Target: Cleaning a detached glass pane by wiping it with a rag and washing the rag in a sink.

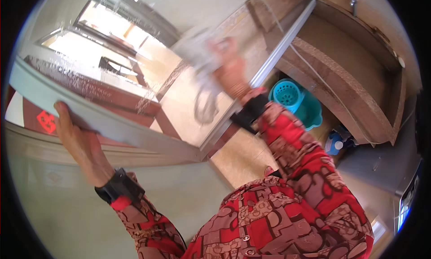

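A framed glass panel stands before me, with wet, foamy streaks on its left part and bright doorways showing in it. My left hand grips the pale metal frame along its near edge, thumb on the upper side. Blurred by motion, my right hand is at the glass with a greyish-white cloth bunched in it. Part of the cloth hangs below the fingers. Whether the cloth presses on the pane is hard to tell. Black bands circle both wrists.
To the right is a stone basin with a metal tap. Below it stand a teal mop bucket with a strainer and a blue bottle. A dark grey cabinet-like surface is at the right. A red paper decoration shows at left.
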Demonstrator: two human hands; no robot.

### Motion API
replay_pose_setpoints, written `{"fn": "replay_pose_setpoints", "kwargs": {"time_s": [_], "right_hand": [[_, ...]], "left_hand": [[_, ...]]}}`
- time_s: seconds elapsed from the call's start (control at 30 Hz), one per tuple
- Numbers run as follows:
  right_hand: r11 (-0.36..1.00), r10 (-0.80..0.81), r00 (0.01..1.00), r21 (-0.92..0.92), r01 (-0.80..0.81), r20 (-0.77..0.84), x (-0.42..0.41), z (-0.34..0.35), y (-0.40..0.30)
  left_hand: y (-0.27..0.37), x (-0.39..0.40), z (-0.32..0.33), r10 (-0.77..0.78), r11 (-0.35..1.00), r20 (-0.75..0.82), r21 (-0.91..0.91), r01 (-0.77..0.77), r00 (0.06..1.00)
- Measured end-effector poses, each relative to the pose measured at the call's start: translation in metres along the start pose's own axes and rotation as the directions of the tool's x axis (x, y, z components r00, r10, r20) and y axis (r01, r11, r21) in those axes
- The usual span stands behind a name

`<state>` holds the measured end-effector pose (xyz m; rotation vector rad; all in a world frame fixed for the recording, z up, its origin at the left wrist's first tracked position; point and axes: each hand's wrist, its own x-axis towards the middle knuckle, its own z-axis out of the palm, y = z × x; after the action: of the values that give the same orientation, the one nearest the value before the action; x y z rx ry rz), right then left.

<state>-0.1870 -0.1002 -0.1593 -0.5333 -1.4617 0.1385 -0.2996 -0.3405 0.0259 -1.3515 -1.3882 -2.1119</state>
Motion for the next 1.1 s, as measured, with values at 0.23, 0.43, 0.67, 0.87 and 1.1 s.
{"fn": "replay_pose_setpoints", "kwargs": {"time_s": [0.23,0.43,0.67,0.87,1.1], "right_hand": [[0.995,0.080,0.955,-0.031,-0.092,-0.286,-0.040,0.008,0.038],[0.879,-0.211,0.965,0.463,0.117,0.158,-0.111,0.017,-0.109],[1.000,-0.003,0.917,-0.019,0.011,0.398,-0.177,0.003,0.010],[0.854,0.485,0.869,-0.269,-0.446,0.098,-0.109,-0.021,0.060],[0.994,-0.004,0.824,0.094,-0.060,0.566,-0.160,-0.033,-0.012]], "left_hand": [[-0.020,-0.009,-0.006,-0.014,1.000,-0.046,0.019,0.015,0.999],[-0.021,-0.012,-0.012,0.008,0.997,-0.062,0.080,-0.003,0.998],[-0.047,-0.003,-0.008,-0.031,0.999,0.001,0.043,0.031,1.000],[-0.038,-0.009,0.002,0.009,1.000,0.013,0.024,-0.009,1.000],[-0.021,-0.011,0.030,-0.013,0.997,-0.104,0.071,0.021,0.994]]}}
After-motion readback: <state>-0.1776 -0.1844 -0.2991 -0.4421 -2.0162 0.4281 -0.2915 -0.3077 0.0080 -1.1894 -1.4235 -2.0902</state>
